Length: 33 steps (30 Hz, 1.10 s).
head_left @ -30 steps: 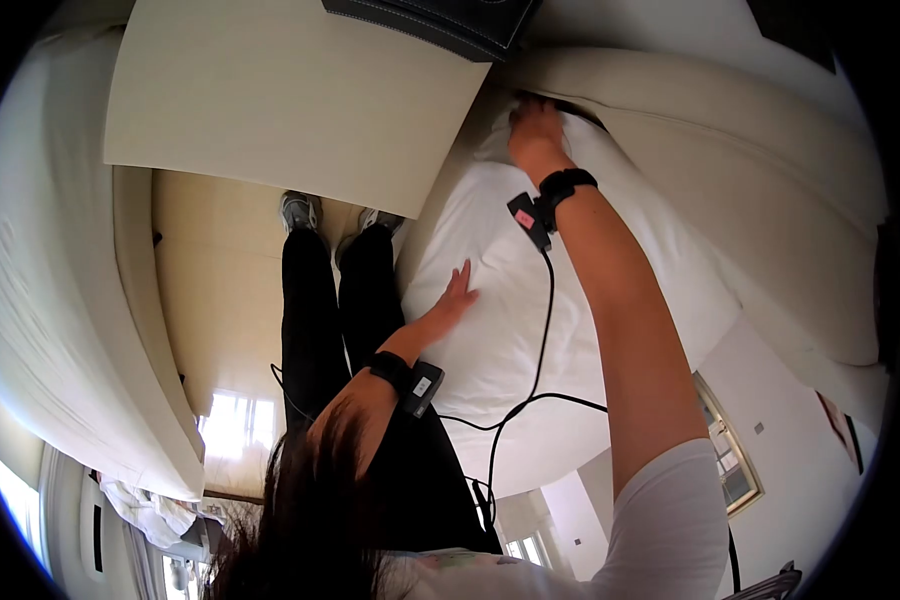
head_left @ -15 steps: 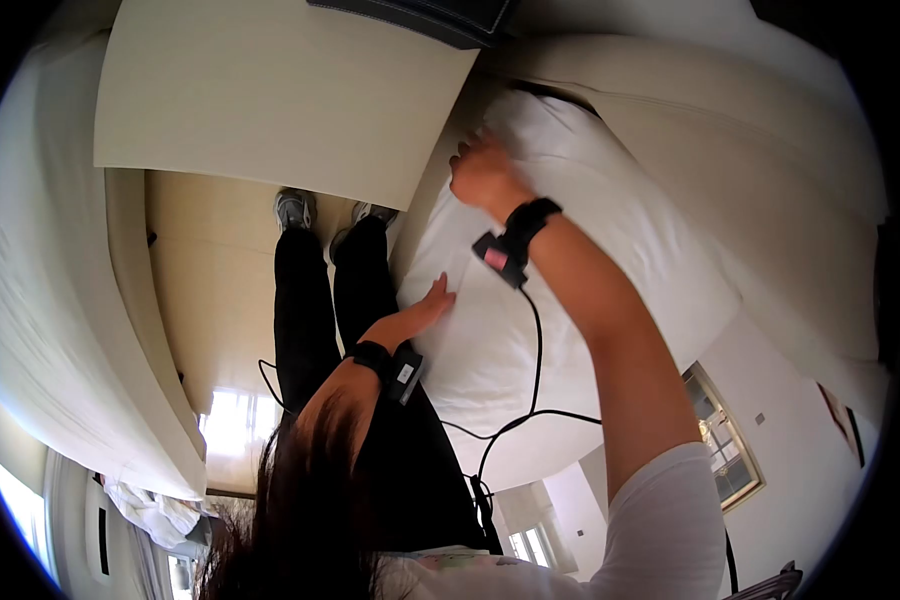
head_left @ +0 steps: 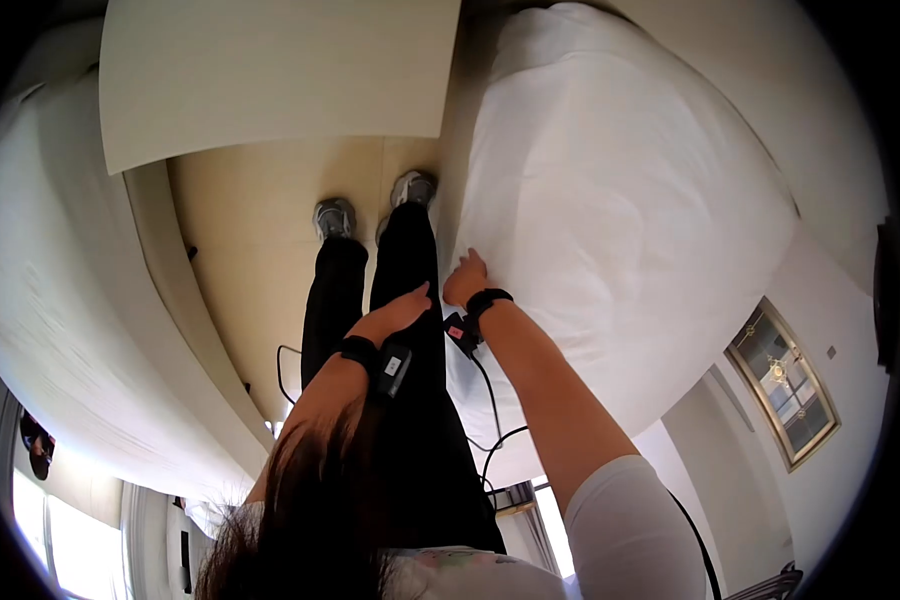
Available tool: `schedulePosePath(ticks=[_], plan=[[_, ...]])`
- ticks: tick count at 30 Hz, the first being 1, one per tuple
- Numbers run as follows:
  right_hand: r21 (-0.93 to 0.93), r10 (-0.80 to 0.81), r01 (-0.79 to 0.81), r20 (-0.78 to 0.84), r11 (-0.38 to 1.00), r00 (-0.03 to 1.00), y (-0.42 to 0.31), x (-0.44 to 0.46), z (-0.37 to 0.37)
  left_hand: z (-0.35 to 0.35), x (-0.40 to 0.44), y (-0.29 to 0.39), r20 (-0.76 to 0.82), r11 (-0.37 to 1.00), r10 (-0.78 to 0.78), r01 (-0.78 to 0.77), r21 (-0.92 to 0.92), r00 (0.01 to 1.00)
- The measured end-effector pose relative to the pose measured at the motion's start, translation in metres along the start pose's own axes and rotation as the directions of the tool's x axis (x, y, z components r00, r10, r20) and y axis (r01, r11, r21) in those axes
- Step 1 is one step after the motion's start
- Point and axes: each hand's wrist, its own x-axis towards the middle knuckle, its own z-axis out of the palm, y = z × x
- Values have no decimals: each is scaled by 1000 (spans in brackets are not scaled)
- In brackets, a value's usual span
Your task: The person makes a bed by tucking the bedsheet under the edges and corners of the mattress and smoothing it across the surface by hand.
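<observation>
A white sheet [head_left: 610, 190] covers the bed on the right, mostly smooth with faint creases. At its near left edge is my right hand [head_left: 465, 279], its fingers curled against the cloth and partly hidden by the hand itself. My left hand [head_left: 402, 311] hovers in front of my black trousers [head_left: 407, 255], just left of the sheet's edge. Its fingers are stretched out and nothing shows in them. Each wrist wears a black strap with a small box; a cable [head_left: 492, 395] runs from the right one.
A pale panel [head_left: 280, 70] stands ahead of my shoes [head_left: 335, 217]. To the left is another white-covered bed [head_left: 60, 270] on a beige base [head_left: 185, 300]. Tan floor [head_left: 245, 215] lies between. A gold-framed picture [head_left: 785, 385] hangs on the right wall.
My right hand has come back toward me along the sheet's edge. My left hand has shifted left, off the sheet. The view has turned, showing more of the bed; the dark object at the top is gone.
</observation>
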Motion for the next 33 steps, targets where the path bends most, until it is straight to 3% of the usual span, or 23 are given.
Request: schedulePosePath(ticks=[1, 3, 4, 6, 9, 11, 13, 15, 16, 17, 19, 21, 22, 23, 25, 26, 28, 33], plan=[[42, 155, -150, -198, 988, 968, -11, 11, 10, -8, -13, -6, -18, 999, 19, -20, -32, 1000], [103, 409, -418, -508, 902, 758, -21, 20, 26, -20, -34, -7, -13, 990, -55, 53, -131, 998], [92, 392, -402, -495, 911, 775, -32, 21, 20, -23, -42, -26, 1, 964, -129, 126, -232, 992], [-186, 514, -629, -429, 754, 743, -39, -6, 4, -16, -39, -57, -9, 946, -158, 149, -289, 987], [-202, 517, -645, -445, 737, 731, -46, -10, 8, 7, -18, -63, -38, 955, -227, 214, -206, 973], [-209, 502, -634, -449, 745, 739, -63, 18, 20, 20, -8, -71, -32, 970, -119, 109, -217, 992], [-209, 474, -593, -425, 778, 771, -85, 51, 39, 26, -12, -53, 2, 951, -135, 130, -282, 991], [-192, 409, -495, -358, 848, 839, -110, 88, 65, 34, -12, -54, 31, 926, -148, 149, -348, 989], [-162, 344, -400, -290, 902, 893, -122, 105, 82, 40, -10, -58, -4, 918, -93, 84, -388, 996], [-100, 253, -275, -186, 956, 949, -135, 121, 95, 44, -12, -65, -41, 905, -39, 18, -426, 998], [57, 96, -96, 2, 994, 995, -151, 135, 115, 49, -28, -59, -60, 900, -99, 64, -432, 993], [80, 103, -90, -176, 993, 979, -155, 129, 137, 58, -37, -60, -81, 893, -158, 108, -437, 984], [109, 105, -71, -339, 991, 935, -156, 120, 141, 67, -35, -77, -97, 903, -159, 105, -416, 983], [91, 178, -154, -410, 984, 895, -153, 113, 133, 73, -37, -87, -111, 913, -158, 103, -395, 981], [54, 372, -433, -615, 900, 695, -140, 103, 130, 87, -42, -95, -126, 893, -178, 106, -437, 976], [54, 373, -434, -613, 899, 697, -138, 102, 123, 92, -43, -104, -139, 873, -199, 111, -476, 970], [-118, 518, -675, -550, 729, 655, -138, 92, 115, 110, -35, -128, -177, 918, -177, 98, -385, 968], [-142, 489, -619, -488, 773, 723, -191, 102, 141, 123, -52, -149, -179, 983, -140, 115, -143, 974]])
